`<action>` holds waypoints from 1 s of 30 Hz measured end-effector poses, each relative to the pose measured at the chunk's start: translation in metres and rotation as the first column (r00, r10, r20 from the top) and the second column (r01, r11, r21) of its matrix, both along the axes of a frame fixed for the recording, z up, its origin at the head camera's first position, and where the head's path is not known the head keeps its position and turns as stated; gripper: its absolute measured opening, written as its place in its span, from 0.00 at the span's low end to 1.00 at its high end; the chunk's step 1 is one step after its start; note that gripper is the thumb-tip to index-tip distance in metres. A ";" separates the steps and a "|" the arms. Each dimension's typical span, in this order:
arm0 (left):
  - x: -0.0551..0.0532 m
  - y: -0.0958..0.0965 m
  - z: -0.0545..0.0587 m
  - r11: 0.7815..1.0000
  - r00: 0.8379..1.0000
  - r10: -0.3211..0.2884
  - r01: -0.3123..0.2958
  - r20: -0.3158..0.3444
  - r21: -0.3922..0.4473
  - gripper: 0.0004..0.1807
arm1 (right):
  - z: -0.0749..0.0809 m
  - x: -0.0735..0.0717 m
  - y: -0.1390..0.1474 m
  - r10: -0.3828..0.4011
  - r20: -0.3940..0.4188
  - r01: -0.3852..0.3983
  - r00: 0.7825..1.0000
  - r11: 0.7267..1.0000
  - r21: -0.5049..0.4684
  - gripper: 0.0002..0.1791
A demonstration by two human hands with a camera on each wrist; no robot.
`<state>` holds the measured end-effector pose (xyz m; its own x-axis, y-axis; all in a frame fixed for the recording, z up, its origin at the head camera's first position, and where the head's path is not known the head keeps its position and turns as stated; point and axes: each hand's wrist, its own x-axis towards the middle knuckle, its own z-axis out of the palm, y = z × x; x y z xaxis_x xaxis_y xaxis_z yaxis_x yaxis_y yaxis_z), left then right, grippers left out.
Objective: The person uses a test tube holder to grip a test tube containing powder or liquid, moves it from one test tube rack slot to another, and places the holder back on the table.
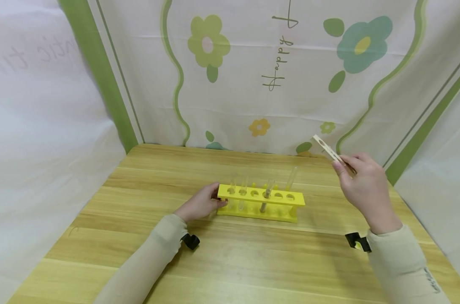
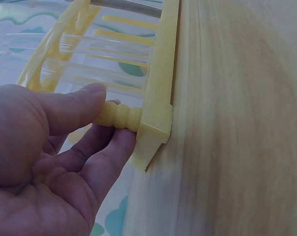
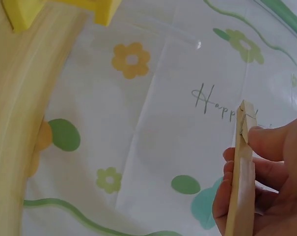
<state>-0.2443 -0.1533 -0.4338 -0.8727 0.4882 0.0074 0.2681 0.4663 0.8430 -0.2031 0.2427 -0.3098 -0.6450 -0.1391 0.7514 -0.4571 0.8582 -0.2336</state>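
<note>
A yellow test tube rack (image 1: pixel 260 214) stands upright on the table. My left hand (image 1: pixel 204 202) grips its left end; in the left wrist view, thumb and fingers pinch the ridged yellow end post (image 2: pixel 120 116). Two clear test tubes (image 1: pixel 242 204) stand in the leftmost holes, and a tube with dark grey contents (image 1: pixel 263 207) stands near the middle. Another clear tube (image 1: pixel 292 177) sits tilted behind the rack's right end. Raised at the right, my right hand (image 1: pixel 366 185) holds a wooden test tube clamp (image 1: pixel 327 147). Its metal spring (image 3: pixel 243 125) shows in the right wrist view.
The wooden table (image 1: pixel 234 261) extends in front of the rack and to both sides. Behind its far edge hangs a white curtain (image 1: pixel 237 101) printed with flowers. Further white fabric (image 1: pixel 44 126) hangs at the left and right.
</note>
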 end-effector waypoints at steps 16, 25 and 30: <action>0.000 0.001 0.001 1.000 1.000 0.002 -0.002 0.006 0.005 0.10 | -0.030 -0.007 0.038 -0.097 0.169 0.097 0.981 0.995 0.010 0.14; 0.001 0.002 0.001 1.000 1.000 0.002 -0.002 0.028 0.022 0.09 | -0.049 -0.014 0.064 -0.148 0.414 0.148 0.898 0.989 0.032 0.16; 0.001 0.001 0.002 1.000 1.000 0.004 -0.005 0.024 0.017 0.09 | -0.069 -0.020 0.079 -0.162 0.548 0.162 0.820 0.986 0.049 0.20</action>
